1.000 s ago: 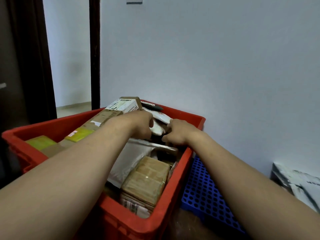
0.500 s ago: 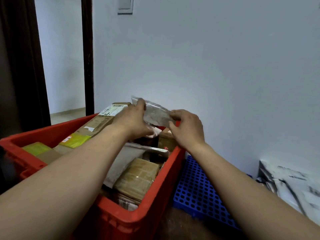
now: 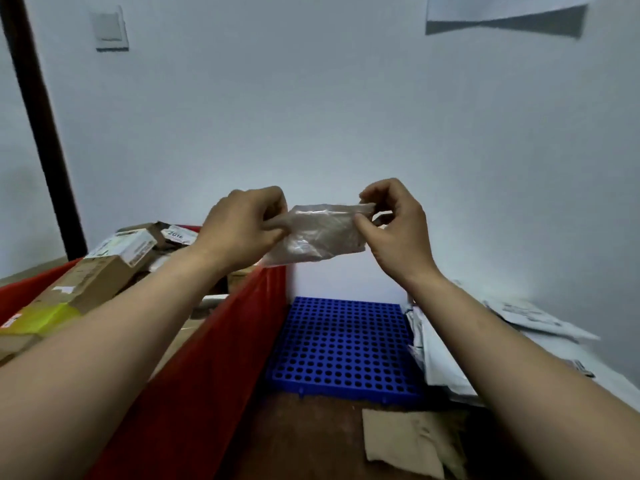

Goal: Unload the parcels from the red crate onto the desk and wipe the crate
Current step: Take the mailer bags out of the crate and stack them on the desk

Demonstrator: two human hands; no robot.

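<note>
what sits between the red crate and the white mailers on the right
A blue perforated mat lies flat between the red crate and the white mailers, head view.

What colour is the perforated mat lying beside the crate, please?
The mat is bright blue with rows of round holes, seen in the head view.

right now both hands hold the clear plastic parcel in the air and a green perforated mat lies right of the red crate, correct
The mat is blue, not green. In the head view the left hand and right hand hold the clear plastic parcel in the air, and the blue perforated mat lies right of the red crate.
</note>
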